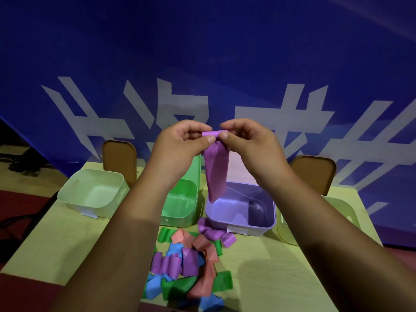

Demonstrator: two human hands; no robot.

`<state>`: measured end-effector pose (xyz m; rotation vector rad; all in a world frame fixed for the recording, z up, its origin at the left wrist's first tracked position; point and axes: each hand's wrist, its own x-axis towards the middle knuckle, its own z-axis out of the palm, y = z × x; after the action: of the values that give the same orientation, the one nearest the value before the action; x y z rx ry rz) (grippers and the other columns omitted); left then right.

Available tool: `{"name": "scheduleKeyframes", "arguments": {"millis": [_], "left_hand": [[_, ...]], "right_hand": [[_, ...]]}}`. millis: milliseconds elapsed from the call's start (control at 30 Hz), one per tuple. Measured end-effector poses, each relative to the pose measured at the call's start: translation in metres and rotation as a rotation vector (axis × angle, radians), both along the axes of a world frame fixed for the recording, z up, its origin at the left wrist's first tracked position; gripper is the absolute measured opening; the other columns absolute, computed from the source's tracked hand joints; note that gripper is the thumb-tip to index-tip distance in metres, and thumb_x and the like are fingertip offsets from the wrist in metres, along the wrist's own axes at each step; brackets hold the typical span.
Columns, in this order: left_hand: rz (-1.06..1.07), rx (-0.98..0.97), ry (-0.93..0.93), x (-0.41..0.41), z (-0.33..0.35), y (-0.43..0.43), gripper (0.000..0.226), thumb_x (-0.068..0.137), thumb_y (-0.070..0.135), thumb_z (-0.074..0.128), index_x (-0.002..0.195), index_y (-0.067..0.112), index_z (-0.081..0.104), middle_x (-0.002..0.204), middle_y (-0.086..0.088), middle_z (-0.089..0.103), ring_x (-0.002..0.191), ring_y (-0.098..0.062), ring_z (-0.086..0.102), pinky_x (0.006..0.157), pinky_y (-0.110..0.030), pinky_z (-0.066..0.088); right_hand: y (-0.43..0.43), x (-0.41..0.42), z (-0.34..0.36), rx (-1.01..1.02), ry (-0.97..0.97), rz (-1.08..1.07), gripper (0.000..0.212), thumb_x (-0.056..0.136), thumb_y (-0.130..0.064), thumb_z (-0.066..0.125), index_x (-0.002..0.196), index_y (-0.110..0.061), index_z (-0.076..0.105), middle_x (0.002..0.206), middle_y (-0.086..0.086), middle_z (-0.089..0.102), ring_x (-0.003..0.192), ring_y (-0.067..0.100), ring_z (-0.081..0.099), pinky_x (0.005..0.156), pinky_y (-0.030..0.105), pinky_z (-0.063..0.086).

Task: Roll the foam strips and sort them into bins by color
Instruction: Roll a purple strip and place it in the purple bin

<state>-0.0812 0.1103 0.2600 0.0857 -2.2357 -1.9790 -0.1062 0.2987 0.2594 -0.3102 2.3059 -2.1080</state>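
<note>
Left hand (180, 145) and right hand (249, 145) each pinch the top end of a purple foam strip (216, 172), where a first turn is formed. The remainder hangs unrolled above the purple bin (258, 229). That bin, the green bin (177, 220) and the pale bin (78, 204) show no rolls; the yellow bin (287, 230) is largely hidden. A mixed pile of strips (186, 266) lies on the tabletop (270, 278). Assessment: early stage, with nearly all rolling and sorting outstanding.

The strip (216, 174) hanging from the hands looks matt, soft foam. Below them, the purple bin (267, 228) and green bin (193, 212) are smooth, slightly glossy plastic. The counter (270, 273) has a pale matt wood-grain finish.
</note>
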Motion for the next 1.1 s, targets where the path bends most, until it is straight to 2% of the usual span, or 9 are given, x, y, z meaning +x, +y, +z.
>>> {"name": "scheduleKeyframes", "arguments": {"millis": [100, 233, 433, 600, 700, 900, 1100], "left_hand": [[0.023, -0.023, 0.019, 0.002, 0.003, -0.001, 0.022, 0.092, 0.011, 0.085, 0.11, 0.022, 0.08, 0.102, -0.002, 0.081, 0.103, -0.023, 0.079, 0.095, -0.042, 0.065], [0.064, -0.065, 0.042, 0.005, 0.004, -0.001, 0.023, 0.091, 0.014, 0.086, 0.109, 0.026, 0.079, 0.101, 0.004, 0.081, 0.1, -0.015, 0.078, 0.089, -0.036, 0.065], [0.139, -0.131, 0.108, 0.008, 0.003, 0.006, 0.024, 0.089, 0.014, 0.088, 0.111, 0.021, 0.08, 0.096, 0.007, 0.08, 0.09, -0.004, 0.074, 0.078, -0.02, 0.059], [0.192, -0.156, 0.141, 0.012, -0.003, 0.013, 0.025, 0.09, 0.018, 0.088, 0.114, 0.021, 0.08, 0.098, 0.011, 0.08, 0.092, -0.005, 0.076, 0.083, -0.025, 0.064], [0.195, -0.14, 0.138, 0.017, -0.007, 0.016, 0.024, 0.09, 0.016, 0.088, 0.113, 0.021, 0.081, 0.095, 0.012, 0.08, 0.092, -0.004, 0.076, 0.079, -0.02, 0.061], [0.177, -0.14, 0.168, 0.027, -0.005, 0.018, 0.026, 0.093, 0.015, 0.085, 0.118, 0.021, 0.081, 0.1, 0.011, 0.079, 0.096, -0.003, 0.075, 0.078, -0.017, 0.06], [0.149, -0.122, 0.167, 0.027, -0.003, 0.012, 0.027, 0.091, 0.014, 0.087, 0.116, 0.024, 0.081, 0.101, 0.011, 0.08, 0.099, -0.007, 0.076, 0.085, -0.025, 0.063]], "right_hand": [[0.0, 0.004, -0.001, -0.027, -0.024, 0.021, 0.023, 0.098, -0.018, 0.077, 0.12, -0.017, 0.074, 0.097, -0.003, 0.077, 0.087, 0.006, 0.074, 0.081, 0.021, 0.058], [-0.002, 0.007, -0.003, 0.027, -0.003, -0.001, 0.024, 0.1, -0.022, 0.073, 0.125, -0.022, 0.076, 0.105, -0.009, 0.079, 0.099, 0.007, 0.075, 0.093, 0.029, 0.062], [-0.009, 0.011, -0.007, 0.02, -0.056, -0.051, 0.032, 0.103, -0.022, 0.068, 0.135, -0.029, 0.073, 0.125, -0.013, 0.076, 0.116, 0.004, 0.071, 0.109, 0.036, 0.055], [-0.013, 0.021, -0.011, -0.092, -0.183, -0.022, 0.038, 0.104, -0.017, 0.065, 0.14, -0.029, 0.069, 0.126, -0.012, 0.076, 0.107, 0.002, 0.074, 0.107, 0.033, 0.057], [-0.012, 0.021, -0.01, -0.195, -0.255, -0.001, 0.038, 0.103, -0.016, 0.064, 0.138, -0.026, 0.071, 0.124, -0.007, 0.078, 0.11, 0.011, 0.075, 0.108, 0.036, 0.057], [-0.008, 0.022, -0.007, -0.164, -0.222, -0.037, 0.026, 0.103, -0.031, 0.067, 0.125, -0.024, 0.079, 0.112, -0.001, 0.081, 0.112, 0.019, 0.075, 0.107, 0.043, 0.058], [-0.007, 0.027, -0.003, -0.163, -0.176, 0.004, 0.026, 0.104, -0.027, 0.066, 0.127, -0.019, 0.075, 0.108, 0.004, 0.081, 0.106, 0.023, 0.077, 0.1, 0.042, 0.061]]}}
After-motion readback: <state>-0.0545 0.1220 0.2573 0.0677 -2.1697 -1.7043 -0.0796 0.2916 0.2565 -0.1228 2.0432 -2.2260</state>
